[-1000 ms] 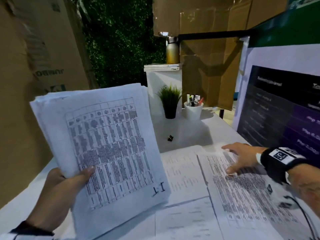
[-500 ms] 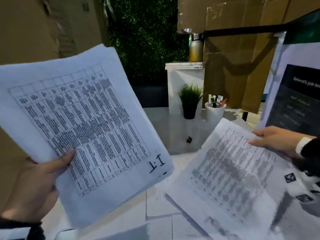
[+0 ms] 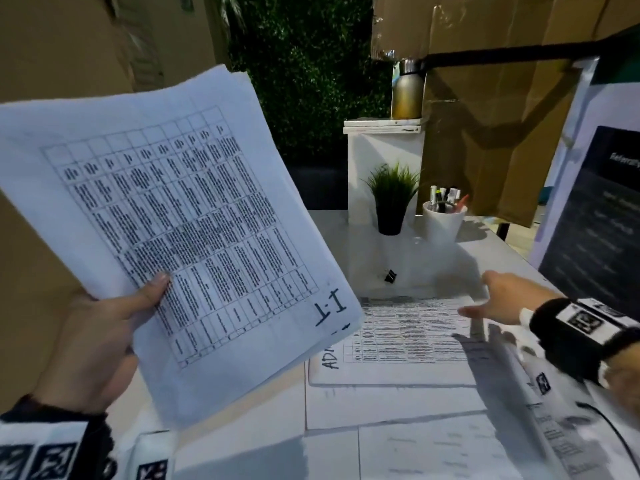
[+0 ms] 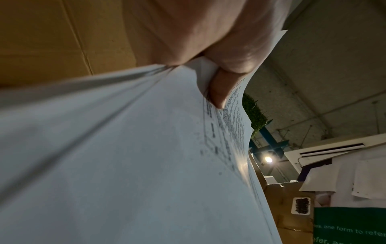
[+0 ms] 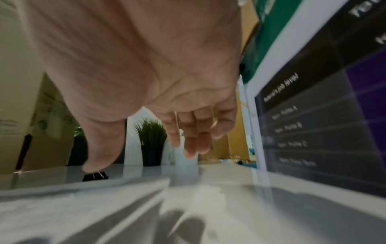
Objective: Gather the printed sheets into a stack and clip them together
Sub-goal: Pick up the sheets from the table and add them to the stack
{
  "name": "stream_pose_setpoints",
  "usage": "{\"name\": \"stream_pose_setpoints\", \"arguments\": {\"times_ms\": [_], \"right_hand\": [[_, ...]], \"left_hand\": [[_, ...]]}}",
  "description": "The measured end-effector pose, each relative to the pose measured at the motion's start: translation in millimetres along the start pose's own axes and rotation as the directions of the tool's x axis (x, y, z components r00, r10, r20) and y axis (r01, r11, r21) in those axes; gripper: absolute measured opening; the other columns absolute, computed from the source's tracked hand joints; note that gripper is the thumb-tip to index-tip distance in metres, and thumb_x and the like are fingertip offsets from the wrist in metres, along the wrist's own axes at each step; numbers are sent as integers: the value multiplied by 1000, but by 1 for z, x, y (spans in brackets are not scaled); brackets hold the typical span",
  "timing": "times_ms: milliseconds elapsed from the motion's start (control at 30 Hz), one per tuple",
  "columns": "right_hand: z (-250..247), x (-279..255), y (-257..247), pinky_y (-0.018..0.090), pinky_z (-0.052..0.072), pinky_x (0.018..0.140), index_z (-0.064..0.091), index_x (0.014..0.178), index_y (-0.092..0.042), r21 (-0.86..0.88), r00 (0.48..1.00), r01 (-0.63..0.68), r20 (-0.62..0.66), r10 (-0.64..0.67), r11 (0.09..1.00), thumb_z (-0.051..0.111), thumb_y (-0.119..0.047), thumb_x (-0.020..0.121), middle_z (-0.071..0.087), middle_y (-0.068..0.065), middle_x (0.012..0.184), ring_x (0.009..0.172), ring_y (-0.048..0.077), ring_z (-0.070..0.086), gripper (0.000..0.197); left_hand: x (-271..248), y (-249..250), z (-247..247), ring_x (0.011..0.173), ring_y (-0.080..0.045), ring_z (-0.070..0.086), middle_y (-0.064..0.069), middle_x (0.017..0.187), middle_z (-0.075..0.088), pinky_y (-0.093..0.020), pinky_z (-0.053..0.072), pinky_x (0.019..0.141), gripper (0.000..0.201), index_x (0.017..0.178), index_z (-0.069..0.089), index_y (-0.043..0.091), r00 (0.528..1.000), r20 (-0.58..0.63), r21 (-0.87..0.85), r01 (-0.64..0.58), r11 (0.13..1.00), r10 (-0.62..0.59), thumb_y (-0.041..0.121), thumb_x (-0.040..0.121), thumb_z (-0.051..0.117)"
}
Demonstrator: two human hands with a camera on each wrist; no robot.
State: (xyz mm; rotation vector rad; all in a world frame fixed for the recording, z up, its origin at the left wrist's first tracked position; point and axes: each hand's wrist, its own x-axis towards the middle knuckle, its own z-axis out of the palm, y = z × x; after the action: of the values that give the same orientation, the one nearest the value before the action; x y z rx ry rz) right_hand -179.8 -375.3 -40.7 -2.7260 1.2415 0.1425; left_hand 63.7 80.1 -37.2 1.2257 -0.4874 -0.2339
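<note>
- Stack [image 3: 180, 237] raised and tilted, left hand [image 3: 93, 344] clamped on its lower edge, thumb on top.
- Right hand [image 3: 502, 299] over sheets [image 3: 398, 337] on table [image 3: 433, 265], fingers straight, apart.
- Clip [image 3: 390, 275] lies beyond.

Head view looks forward and down over the table [image 3: 329, 237]. Each wrist view sits close behind its hand's fingers — both right-side views share the plant [image 5: 151, 140].

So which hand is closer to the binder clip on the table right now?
The right. The right hand hovers open over a sheet just right of the binder clip. The left hand grips the stack raised off to the clip's left, farther away.
</note>
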Motion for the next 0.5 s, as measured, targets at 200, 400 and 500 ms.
{"name": "stream_pose_setpoints", "arguments": {"times_ms": [200, 400, 500], "right_hand": [[-13, 16, -76, 34, 46, 95, 50, 132, -27, 99, 927, 350, 104, -359, 932, 78, -61, 68, 53, -1, 136, 117, 22, 55, 78], [10, 46, -109, 35, 42, 104, 37, 145, -25, -21, 909, 319, 290, -300, 948, 90, -54, 52, 44, -3, 149, 132, 24, 47, 112], [11, 52, -107, 38, 35, 113, 24, 152, -22, -35, 897, 316, 337, -287, 948, 91, -61, 39, 33, -1, 157, 141, 22, 38, 137]], "left_hand": [[15, -27, -24, 105, -10, 76, 3, 137, 70, -29, 65, 77, 63, 114, 79, 32, 991, -128, -88, -60, 994, 48, 55, 57, 91], [22, -9, 12, 73, 16, 70, 22, 87, 77, -3, 53, 58, 62, 92, 82, 29, 974, -135, 48, -174, 984, 179, 70, 46, 80], [43, -30, -11, 65, 16, 69, 27, 75, 77, -3, 51, 52, 48, 83, 82, 28, 984, -60, 47, -163, 985, 166, 61, 49, 87]]}}
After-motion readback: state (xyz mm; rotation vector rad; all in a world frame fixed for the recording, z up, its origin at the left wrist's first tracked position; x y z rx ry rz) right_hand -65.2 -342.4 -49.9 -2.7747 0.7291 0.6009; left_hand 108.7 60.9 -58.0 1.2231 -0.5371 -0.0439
